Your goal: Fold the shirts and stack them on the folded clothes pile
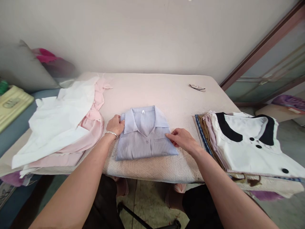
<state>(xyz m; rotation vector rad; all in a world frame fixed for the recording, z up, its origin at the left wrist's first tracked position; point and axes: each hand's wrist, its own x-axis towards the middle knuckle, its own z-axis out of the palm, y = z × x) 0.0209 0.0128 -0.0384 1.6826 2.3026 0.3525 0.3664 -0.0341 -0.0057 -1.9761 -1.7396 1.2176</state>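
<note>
A light blue striped shirt (139, 144) lies folded into a neat rectangle, collar at the far side and one button showing on its front. At its left edge, near the shoulder, my left hand (115, 125) has its fingers curled closed on the fabric; a silver bangle circles that wrist. My right hand (183, 139) pinches the opposite edge, thumb on top and the other fingers partly hidden at the side. The shirt rests on a padded, cream-coloured table cover (152, 170).
White garments (59, 117) lie loosely over pink ones (91, 130) on the left. A folded white top with a black collar (252, 156) tops a clothes stack at right. Eyeglasses (197, 88) lie toward the back. A wall (147, 38) stands behind the table.
</note>
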